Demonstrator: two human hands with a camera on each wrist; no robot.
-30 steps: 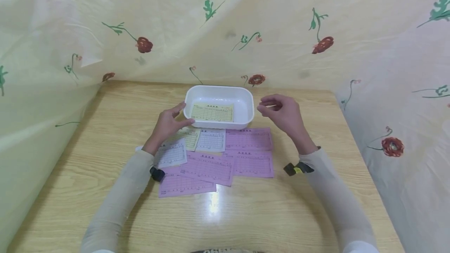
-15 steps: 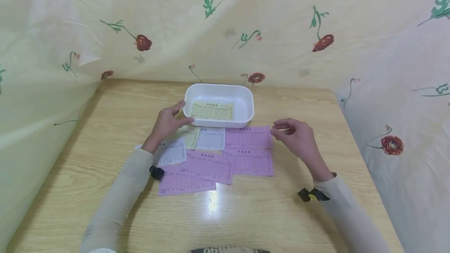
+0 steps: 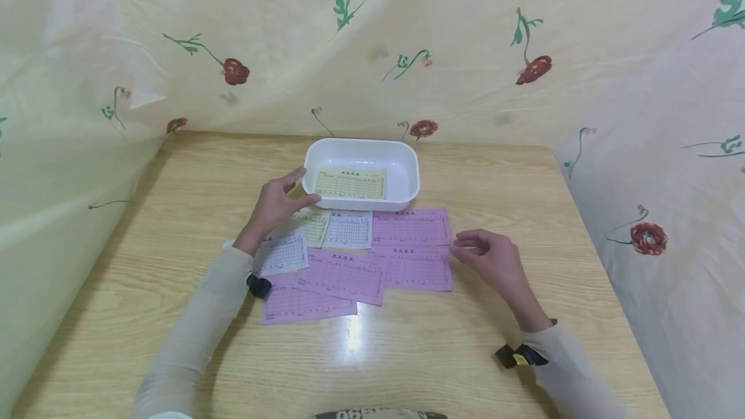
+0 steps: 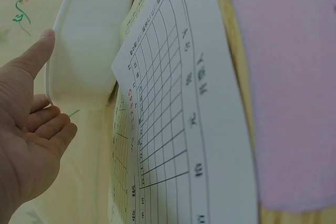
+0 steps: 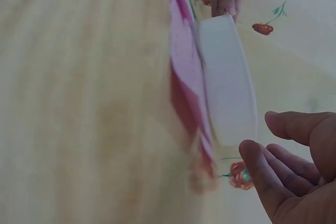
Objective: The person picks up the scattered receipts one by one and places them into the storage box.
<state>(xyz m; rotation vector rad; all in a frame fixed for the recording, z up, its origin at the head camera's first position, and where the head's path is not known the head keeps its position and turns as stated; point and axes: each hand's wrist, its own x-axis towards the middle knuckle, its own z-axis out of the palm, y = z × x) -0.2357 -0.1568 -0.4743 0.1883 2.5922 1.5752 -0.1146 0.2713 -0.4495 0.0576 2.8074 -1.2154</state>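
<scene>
In the head view a white plastic tray [image 3: 401,180] stands at the back of the table, with a yellow form slip [image 3: 350,183] lying inside. My left hand [image 3: 276,207] holds the tray by its left end, thumb at the front and fingers at the side; the left wrist view shows the thumb on the rim. Beside the right edge of a pink slip [image 3: 418,269], my right hand [image 3: 495,262] hovers with fingers bent and apart from the thumb. Nothing is between them in the right wrist view. Another pink slip [image 3: 410,227] lies just behind.
Nearer and left are overlapping pink slips [image 3: 342,275], white slips [image 3: 348,230] and a yellow slip [image 3: 314,228], partly hidden by the left arm. The wooden table [image 3: 431,354] is bounded by a flowered cloth [image 3: 268,18] at the back and sides.
My right hand has moved from beside the tray's right end toward me, down to the edge of the nearer right pink slip. The left hand and tray have stayed in place.
</scene>
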